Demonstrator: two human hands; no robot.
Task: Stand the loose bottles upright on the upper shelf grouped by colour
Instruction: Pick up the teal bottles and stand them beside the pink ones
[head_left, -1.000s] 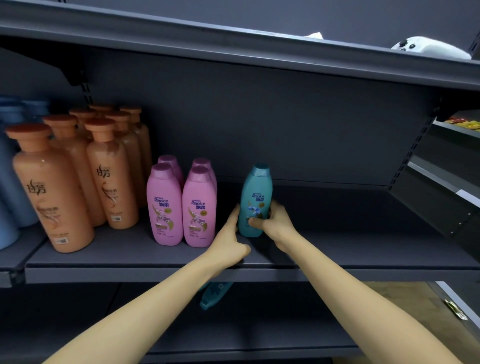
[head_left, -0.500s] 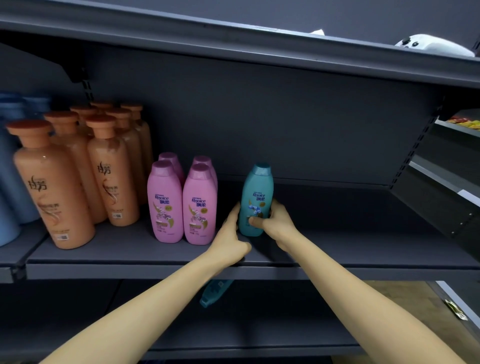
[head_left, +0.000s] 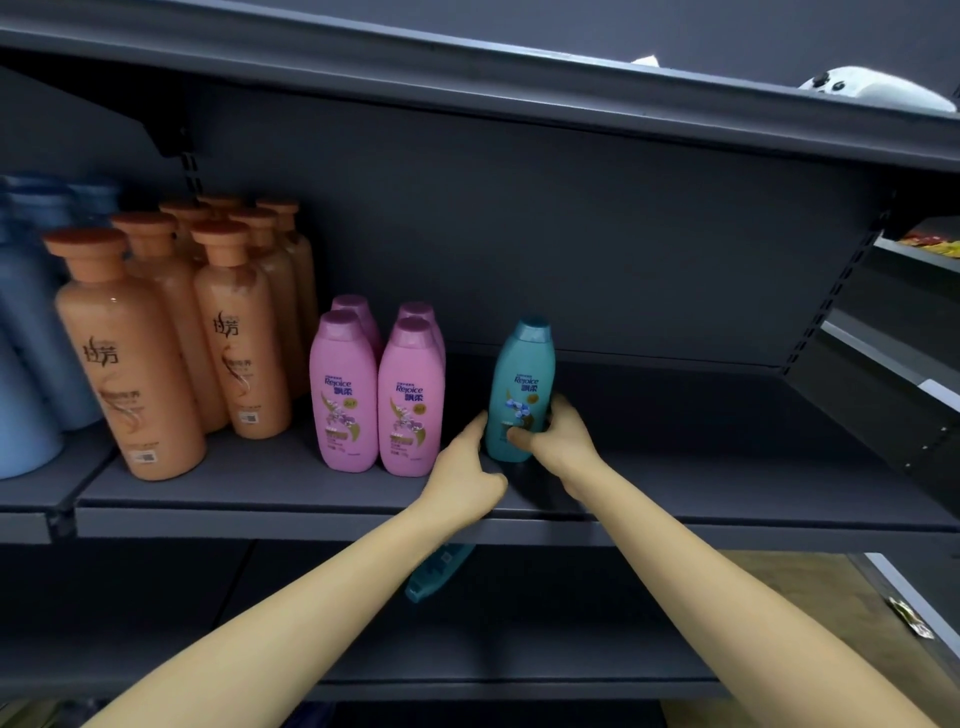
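Almost nothing has moved since the earlier frame. The teal bottle stands upright on the same spot of the upper shelf, and both hands stay on it.

The right grip is curled round the bottle's lower part, thumb across the front and fingers behind. The left grip is spread, its straight fingers touching the bottle's lower left side, seemingly to steady it.

Just left of the grips stand four pink bottles in a tight block. Further left is a cluster of orange bottles, then blue bottles at the far edge. All are upright and sorted by colour.

Below the grips, partly hidden by the left forearm, a second teal bottle lies on its side on the lower shelf.

As I judge it, the task is well advanced. Three colour groups are done and the teal group is begun. What is left is letting go of this bottle and standing the lying one beside it. Whether other loose bottles remain out of sight cannot be told.
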